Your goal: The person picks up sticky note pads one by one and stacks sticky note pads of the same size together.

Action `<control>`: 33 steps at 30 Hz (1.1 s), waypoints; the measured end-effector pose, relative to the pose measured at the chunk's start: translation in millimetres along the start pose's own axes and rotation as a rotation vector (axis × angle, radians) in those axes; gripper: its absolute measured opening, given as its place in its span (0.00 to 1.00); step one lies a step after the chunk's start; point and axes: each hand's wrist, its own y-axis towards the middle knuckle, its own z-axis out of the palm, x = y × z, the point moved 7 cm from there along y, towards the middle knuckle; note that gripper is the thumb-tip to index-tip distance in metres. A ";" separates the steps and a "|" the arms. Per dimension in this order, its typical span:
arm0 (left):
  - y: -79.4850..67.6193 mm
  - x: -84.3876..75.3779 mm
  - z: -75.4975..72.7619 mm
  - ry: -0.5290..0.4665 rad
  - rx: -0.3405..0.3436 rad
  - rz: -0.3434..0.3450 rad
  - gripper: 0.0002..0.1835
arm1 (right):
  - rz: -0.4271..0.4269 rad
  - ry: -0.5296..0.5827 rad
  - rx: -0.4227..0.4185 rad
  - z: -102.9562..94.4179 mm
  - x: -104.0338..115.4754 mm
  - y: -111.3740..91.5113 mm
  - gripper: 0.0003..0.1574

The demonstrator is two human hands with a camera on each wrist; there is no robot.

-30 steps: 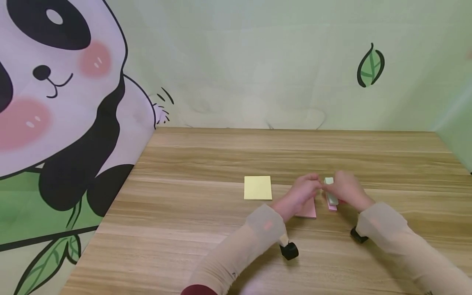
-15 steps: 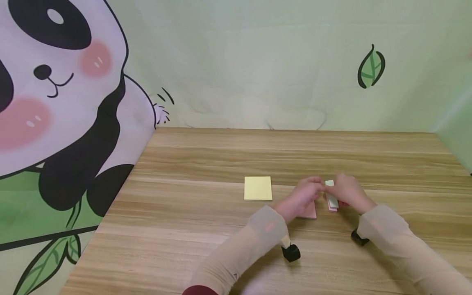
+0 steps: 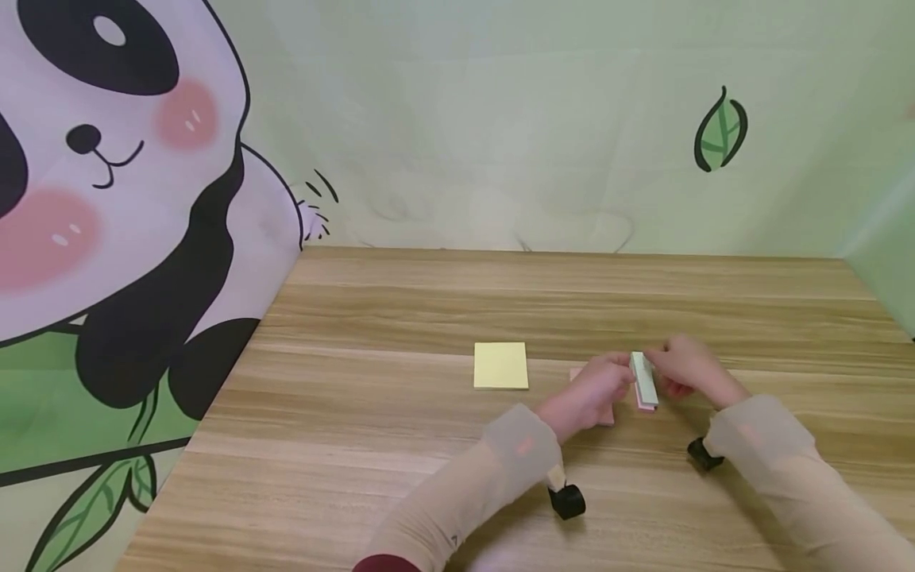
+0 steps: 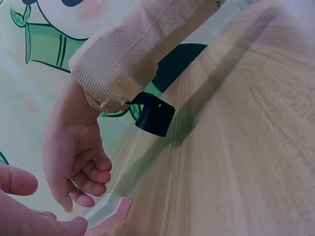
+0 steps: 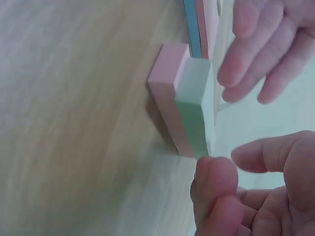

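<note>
A narrow pale green sticky note pad (image 3: pixel 645 380) lies on top of a narrow pink sticky note pad (image 3: pixel 646 408), slightly offset. My right hand (image 3: pixel 693 369) is just to their right, fingers loosely curled with nothing visibly held. In the right wrist view its fingertips come close to the end of the green pad (image 5: pixel 194 98); contact is unclear. On the other side is my left hand (image 3: pixel 593 389), its relaxed fingertips close by the stack. Beneath that hand, partly hidden, sits a square pink sticky note pad (image 3: pixel 607 418), with a blue pad (image 5: pixel 193 29) under it.
A yellow square sticky note pad (image 3: pixel 500 365) lies to the left of the hands on the wooden table (image 3: pixel 357 397). A fabric backdrop (image 3: pixel 457 143) with a panda print stands behind the table. Black camera mounts (image 3: pixel 568 501) hang below both wrists.
My right hand has drawn back to the right, away from the green pad, leaving more of it visible. My left hand has shifted slightly right and toward me, beside the stack.
</note>
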 end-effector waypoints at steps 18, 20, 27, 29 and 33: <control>-10.6 14.0 10.8 -0.013 0.097 -0.026 0.22 | 0.033 0.093 0.156 20.8 -7.4 -12.9 0.17; -11.1 15.1 10.9 -0.017 0.101 -0.033 0.22 | 0.031 0.090 0.162 21.9 -6.2 -14.3 0.17; -11.4 17.6 10.9 -0.036 0.097 -0.043 0.24 | 0.034 0.089 0.168 25.1 -2.8 -18.6 0.16; -11.0 18.1 10.4 -0.033 0.091 -0.043 0.26 | 0.032 0.084 0.169 25.5 -1.7 -19.7 0.16; -10.4 18.8 9.8 -0.023 0.089 -0.035 0.26 | 0.026 0.083 0.165 25.7 -0.7 -21.6 0.16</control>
